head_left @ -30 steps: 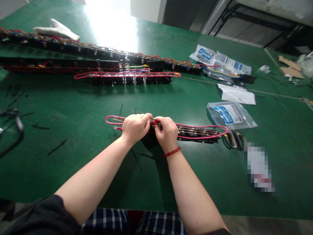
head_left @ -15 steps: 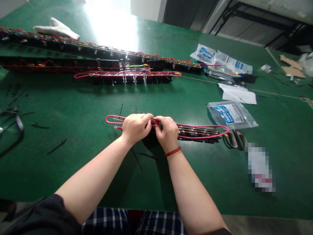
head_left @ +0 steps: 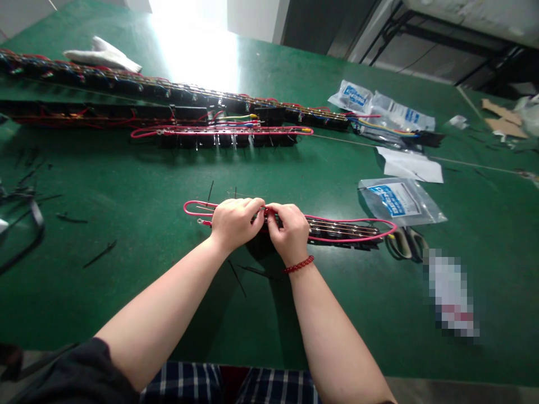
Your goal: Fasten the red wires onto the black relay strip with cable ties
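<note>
Head view, work centred toward the near edge of the green surface (head_left: pixel 126 174). Left hand (head_left: pixel 234 224) and right hand (head_left: pixel 289 233) meet over the left part of a row of black connector blocks (head_left: pixel 343 231), which lies lengthwise along that edge. A red bead bracelet (head_left: pixel 298 264) circles the right wrist.

Fingers (head_left: pixel 257 206) of both hands are curled and pinched close together, apparently holding the red wire (head_left: pixel 337 239) at the blocks. The exact grip is hidden by the hands, and any small part between them cannot be made out. The wire forms a long loop around the row, with a ring terminal (head_left: pixel 200 222) at the left end.

Judgement: the step in hand looks like fastening the wire to the block row by hand. The next move appears to call for firming this fastening, then checking the loop lies flat along the row.

Black cable-tie offcuts (head_left: pixel 100 253) lie left of the hands. Scissors (head_left: pixel 405 244) sit just beyond the row's right end, beside a clear plastic bag (head_left: pixel 398 200). A similar wired block row (head_left: pixel 227 140) lies farther out, toward the far edge.
</note>
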The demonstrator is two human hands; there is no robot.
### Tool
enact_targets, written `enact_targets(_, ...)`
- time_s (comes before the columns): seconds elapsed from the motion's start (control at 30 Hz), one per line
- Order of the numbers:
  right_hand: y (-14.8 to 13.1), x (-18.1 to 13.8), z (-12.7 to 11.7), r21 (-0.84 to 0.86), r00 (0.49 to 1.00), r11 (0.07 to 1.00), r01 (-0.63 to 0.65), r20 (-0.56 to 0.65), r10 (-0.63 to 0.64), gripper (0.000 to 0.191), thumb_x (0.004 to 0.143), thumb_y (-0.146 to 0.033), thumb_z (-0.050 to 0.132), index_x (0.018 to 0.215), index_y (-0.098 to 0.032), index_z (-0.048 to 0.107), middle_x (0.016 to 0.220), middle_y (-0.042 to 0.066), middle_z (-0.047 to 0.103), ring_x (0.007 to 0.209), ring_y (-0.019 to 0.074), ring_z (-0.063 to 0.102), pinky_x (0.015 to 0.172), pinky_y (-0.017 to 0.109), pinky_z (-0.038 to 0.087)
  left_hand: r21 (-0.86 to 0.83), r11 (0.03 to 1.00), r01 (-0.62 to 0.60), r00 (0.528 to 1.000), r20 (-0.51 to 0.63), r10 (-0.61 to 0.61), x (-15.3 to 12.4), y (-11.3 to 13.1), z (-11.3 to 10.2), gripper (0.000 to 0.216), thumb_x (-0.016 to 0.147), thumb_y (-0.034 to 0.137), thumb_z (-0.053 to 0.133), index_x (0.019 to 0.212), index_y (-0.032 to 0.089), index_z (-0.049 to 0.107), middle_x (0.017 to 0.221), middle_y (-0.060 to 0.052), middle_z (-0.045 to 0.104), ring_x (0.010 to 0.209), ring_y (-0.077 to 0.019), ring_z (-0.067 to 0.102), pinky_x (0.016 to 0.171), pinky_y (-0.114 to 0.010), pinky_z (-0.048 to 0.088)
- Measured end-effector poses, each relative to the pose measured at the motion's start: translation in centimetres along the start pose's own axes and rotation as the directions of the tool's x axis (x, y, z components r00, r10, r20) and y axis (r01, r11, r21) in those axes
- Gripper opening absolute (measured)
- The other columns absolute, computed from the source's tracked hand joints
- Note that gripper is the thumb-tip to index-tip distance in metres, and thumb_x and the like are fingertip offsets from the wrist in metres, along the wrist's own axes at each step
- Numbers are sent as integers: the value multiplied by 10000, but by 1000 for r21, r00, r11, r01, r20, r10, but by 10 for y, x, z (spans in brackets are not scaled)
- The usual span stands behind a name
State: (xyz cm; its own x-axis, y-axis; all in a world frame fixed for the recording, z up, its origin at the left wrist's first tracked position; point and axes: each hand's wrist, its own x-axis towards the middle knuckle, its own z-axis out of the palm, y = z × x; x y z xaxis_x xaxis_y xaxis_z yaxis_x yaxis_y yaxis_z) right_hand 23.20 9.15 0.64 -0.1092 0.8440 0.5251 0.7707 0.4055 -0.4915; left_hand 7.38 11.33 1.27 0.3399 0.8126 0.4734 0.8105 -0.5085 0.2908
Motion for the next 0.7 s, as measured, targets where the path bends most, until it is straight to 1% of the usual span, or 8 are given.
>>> enact_targets(0.23, 0, 0, -1, -12, 1000, 1000, 9, 7, -8, 170, 923, -187, 530, 994, -225, 680, 915, 43, 748, 857, 206, 658, 797, 355, 524, 21, 1000, -12, 1000, -23, 13, 0, 0, 1, 174, 925, 305, 524, 917, 228, 680, 836, -17, 758, 730, -182, 698, 662, -293, 448)
enact_targets(0.43, 0, 0, 0, -20, 1000, 1000, -22, 3, 22, 123, 923, -201, 537, 932, -234, 656, 869, 37, 730, 830, 200, 644, 775, 341, 507, 37, 999, -9, 1000, -10, 10, 0, 0, 1, 190, 931, 308, 515, 905, 224, 684, 814, -25, 753, 724, -179, 694, 662, -289, 446)
enact_targets(0.7, 0, 0, 1, -31, 1000, 999, -28, -6, 28, 82, 901, -202, 562, 912, -243, 632, 861, 31, 718, 831, 204, 643, 775, 343, 503, 32, 999, -4, 1000, 4, 3, 0, 0, 1, 188, 924, 314, 525, 883, 234, 690, 806, -19, 748, 726, -182, 687, 657, -298, 432)
